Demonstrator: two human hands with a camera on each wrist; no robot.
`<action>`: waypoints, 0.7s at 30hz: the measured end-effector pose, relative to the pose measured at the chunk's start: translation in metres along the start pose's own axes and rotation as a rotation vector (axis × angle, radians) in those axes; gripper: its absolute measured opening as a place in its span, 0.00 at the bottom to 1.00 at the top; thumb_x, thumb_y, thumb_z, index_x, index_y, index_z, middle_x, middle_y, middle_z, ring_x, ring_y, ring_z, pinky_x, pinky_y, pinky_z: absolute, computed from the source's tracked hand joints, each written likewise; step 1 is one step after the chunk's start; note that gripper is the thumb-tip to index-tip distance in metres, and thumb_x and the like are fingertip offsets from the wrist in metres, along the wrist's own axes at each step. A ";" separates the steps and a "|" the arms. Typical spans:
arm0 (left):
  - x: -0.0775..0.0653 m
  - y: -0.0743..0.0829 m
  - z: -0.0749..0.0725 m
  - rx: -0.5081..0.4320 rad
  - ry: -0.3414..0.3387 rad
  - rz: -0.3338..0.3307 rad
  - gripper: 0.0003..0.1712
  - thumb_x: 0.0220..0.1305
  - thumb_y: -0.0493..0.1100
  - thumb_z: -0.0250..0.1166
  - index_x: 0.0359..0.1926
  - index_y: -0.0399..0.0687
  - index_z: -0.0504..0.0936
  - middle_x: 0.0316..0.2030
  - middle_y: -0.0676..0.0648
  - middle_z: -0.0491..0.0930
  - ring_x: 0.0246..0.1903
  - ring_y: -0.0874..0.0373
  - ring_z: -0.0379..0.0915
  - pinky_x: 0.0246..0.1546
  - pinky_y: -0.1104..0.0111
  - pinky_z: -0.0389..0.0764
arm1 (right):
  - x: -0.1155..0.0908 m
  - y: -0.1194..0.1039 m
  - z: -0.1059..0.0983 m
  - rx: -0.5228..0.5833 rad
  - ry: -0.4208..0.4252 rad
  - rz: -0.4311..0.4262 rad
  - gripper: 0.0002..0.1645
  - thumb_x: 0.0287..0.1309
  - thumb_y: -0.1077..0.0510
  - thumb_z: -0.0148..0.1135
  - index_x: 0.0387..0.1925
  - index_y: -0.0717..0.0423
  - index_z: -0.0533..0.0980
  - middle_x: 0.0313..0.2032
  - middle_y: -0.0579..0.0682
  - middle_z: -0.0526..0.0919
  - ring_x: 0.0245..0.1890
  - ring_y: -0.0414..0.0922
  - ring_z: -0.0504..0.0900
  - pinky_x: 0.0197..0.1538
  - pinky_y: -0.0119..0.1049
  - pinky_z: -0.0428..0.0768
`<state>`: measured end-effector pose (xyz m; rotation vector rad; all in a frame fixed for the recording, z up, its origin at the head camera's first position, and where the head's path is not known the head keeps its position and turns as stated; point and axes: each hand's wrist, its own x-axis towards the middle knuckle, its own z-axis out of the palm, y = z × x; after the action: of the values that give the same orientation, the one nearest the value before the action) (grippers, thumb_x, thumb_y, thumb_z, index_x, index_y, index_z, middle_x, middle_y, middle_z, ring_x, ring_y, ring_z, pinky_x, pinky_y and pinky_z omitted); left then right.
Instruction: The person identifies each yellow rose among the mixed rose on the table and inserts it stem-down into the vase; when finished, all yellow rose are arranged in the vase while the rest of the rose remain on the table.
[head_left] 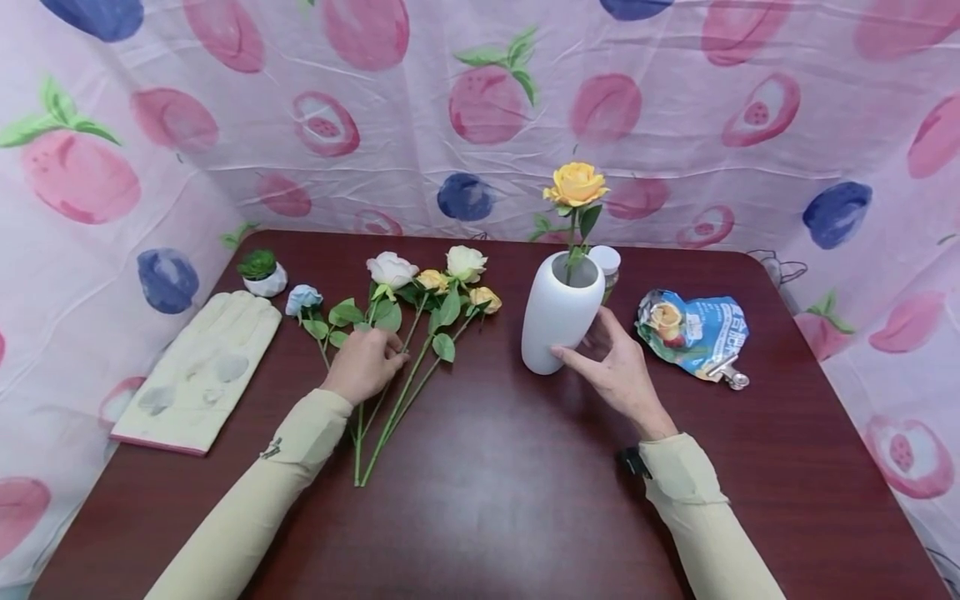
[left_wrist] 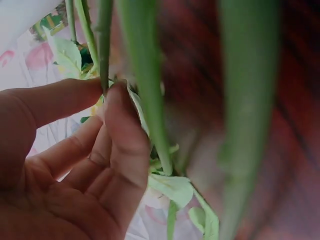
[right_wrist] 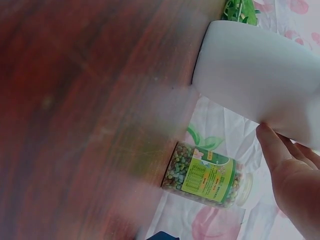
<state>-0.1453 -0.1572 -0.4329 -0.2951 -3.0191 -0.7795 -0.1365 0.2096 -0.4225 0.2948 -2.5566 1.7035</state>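
Cream glove [head_left: 198,375] lies at the surface's [head_left: 480,500] left; potted succulent [head_left: 262,273] beyond. Right: blue pouch [head_left: 686,329], metal clip [head_left: 727,372] attached. Bead-filled jar [right_wrist: 202,175] upright. Fruit-print cloth [head_left: 300,50] behind.

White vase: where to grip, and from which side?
Probably mid-body on the white vase, coming from its near right, the side the right hand is on. The vase stands upright, with rounded sides and no handle in view. A yellow rose rises from its mouth, so I'd avoid the rim; a jar stands behind, so I'd avoid the back too.
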 end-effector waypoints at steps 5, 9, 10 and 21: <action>-0.003 -0.002 -0.005 -0.145 -0.033 -0.036 0.08 0.66 0.40 0.70 0.39 0.38 0.88 0.29 0.44 0.88 0.26 0.56 0.84 0.32 0.61 0.84 | 0.000 0.000 0.000 -0.004 0.004 -0.002 0.44 0.57 0.50 0.78 0.72 0.44 0.66 0.65 0.51 0.78 0.65 0.49 0.79 0.65 0.45 0.78; -0.007 -0.002 -0.012 -0.376 -0.086 -0.128 0.10 0.69 0.40 0.68 0.45 0.36 0.86 0.34 0.40 0.89 0.23 0.58 0.85 0.28 0.66 0.86 | 0.000 0.000 0.000 -0.016 0.006 -0.003 0.45 0.57 0.49 0.77 0.73 0.44 0.66 0.66 0.51 0.78 0.65 0.49 0.79 0.65 0.46 0.78; -0.006 0.000 -0.014 -0.445 -0.092 -0.145 0.11 0.70 0.39 0.68 0.46 0.35 0.86 0.35 0.38 0.89 0.24 0.56 0.86 0.28 0.65 0.87 | -0.001 0.000 -0.002 -0.020 0.010 -0.004 0.45 0.58 0.49 0.77 0.73 0.44 0.66 0.66 0.51 0.78 0.65 0.50 0.79 0.65 0.46 0.78; -0.011 0.029 -0.028 -1.014 -0.017 -0.166 0.18 0.70 0.36 0.66 0.57 0.32 0.75 0.40 0.42 0.84 0.40 0.49 0.89 0.40 0.56 0.89 | -0.002 -0.001 -0.002 0.000 -0.009 -0.029 0.44 0.58 0.50 0.77 0.72 0.44 0.66 0.66 0.50 0.78 0.66 0.48 0.79 0.65 0.46 0.78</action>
<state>-0.1301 -0.1480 -0.3951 -0.0333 -2.3882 -2.2482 -0.1340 0.2110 -0.4209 0.3382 -2.5455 1.6958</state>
